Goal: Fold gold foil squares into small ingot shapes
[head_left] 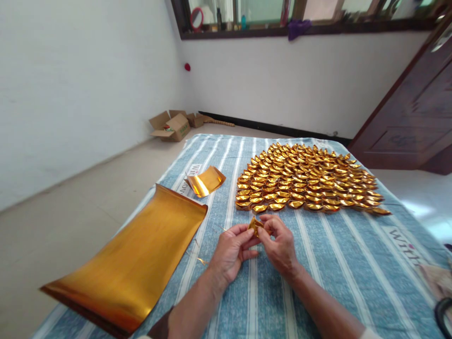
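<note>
Between the fingertips of both hands is a small folded gold paper ingot (254, 226), held just above the cloth. My left hand (231, 249) pinches its left side with thumb and fingers. Gripping the right side, my right hand (278, 240) presses its thumb against the paper and partly hides it. Just beyond the hands, many finished gold paper ingots (303, 179) lie in close rows. To the left is a large sheet of gold paper (141, 254) with curled ends. A smaller stack of gold paper pieces (206, 181) lies behind it.
A blue and white striped cloth (328, 263) covers the table. Thin gold scraps (202, 261) lie left of my hands. A black curved handle (443, 315) shows at the right edge. Beyond the table are an open cardboard box (173, 128) on the floor and a dark door (406, 113).
</note>
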Action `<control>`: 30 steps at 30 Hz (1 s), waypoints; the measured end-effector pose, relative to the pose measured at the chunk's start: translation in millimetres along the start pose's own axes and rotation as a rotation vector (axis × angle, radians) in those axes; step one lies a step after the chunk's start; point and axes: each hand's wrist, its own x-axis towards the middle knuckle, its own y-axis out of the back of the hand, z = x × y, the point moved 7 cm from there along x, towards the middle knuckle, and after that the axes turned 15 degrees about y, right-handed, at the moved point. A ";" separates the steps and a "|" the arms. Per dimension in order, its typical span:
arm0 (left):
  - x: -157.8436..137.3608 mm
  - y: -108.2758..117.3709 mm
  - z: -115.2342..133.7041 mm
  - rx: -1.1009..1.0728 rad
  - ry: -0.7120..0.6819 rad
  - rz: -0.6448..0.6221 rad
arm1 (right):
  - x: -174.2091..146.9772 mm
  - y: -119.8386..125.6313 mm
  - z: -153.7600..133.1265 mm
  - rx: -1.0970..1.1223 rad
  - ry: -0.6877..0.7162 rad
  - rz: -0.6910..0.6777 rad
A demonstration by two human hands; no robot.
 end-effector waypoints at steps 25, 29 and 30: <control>-2.2 7.5 9.8 0.146 -0.092 0.068 | 2.3 -6.0 12.9 0.205 -0.074 -0.182; -0.6 10.3 11.3 0.138 -0.101 0.080 | 5.1 -5.6 7.1 0.212 0.003 -0.270; -0.4 10.7 11.4 0.134 -0.100 0.081 | 5.8 -5.0 6.0 0.210 0.026 -0.280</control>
